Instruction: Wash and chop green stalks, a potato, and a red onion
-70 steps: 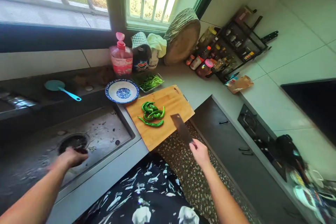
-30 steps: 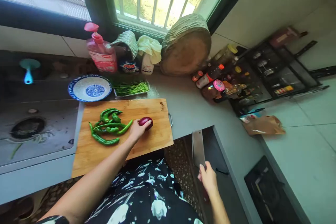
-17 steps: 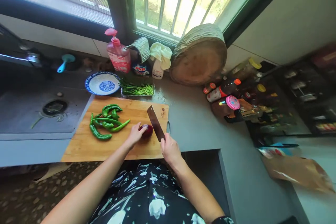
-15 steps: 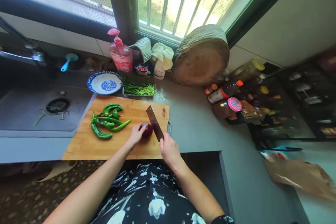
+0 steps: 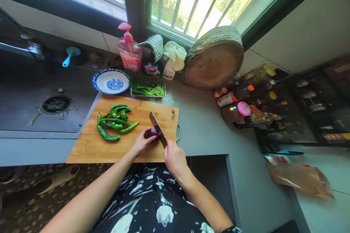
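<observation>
My left hand is closed around a dark purple red onion on the wooden cutting board. In my right hand is the handle of a cleaver. Its broad blade slants up and left, against or just above the onion's right side; whether it has cut in, I cannot tell. Several green chili peppers lie in a heap on the board, left of the onion. My fingers hide part of the onion.
A blue-and-white plate and a tray of cut green stalks stand behind the board. To the left is the sink. A pink soap bottle, a round chopping block and several jars line the back.
The cleaver has shifted left, from beside the onion to its right side. My left hand has changed its hold on the onion. The view has shifted slightly.
</observation>
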{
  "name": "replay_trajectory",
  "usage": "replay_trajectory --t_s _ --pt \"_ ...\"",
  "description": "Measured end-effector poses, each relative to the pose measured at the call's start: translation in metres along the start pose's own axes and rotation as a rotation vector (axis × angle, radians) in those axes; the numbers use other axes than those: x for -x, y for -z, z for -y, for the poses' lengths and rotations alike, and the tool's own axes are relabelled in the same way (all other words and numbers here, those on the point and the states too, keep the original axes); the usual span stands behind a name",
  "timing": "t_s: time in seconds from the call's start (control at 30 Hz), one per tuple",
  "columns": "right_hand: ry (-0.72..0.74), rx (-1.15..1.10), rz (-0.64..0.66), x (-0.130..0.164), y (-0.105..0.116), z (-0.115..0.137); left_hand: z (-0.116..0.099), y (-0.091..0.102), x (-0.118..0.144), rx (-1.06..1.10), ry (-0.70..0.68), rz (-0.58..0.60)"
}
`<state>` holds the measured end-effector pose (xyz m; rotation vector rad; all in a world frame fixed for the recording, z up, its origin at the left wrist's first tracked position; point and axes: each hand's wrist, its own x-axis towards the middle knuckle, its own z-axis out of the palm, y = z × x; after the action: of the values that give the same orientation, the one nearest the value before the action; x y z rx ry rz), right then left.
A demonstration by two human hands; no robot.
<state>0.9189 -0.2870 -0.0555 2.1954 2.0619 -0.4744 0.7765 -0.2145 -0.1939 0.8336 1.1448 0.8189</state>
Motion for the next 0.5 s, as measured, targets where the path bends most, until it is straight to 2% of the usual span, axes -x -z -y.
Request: replay_trajectory --t_s 0.2,0.5 --pt "-0.029 0.033 0.039 -0.005 -0.002 0.013 0.006 0.004 -0.001 -0.030 -0.008 -0.045" --pt "0.060 0.161 0.098 0.002 0.006 0.016 0.013 0.003 -0.005 -0.095 -0.044 -0.067"
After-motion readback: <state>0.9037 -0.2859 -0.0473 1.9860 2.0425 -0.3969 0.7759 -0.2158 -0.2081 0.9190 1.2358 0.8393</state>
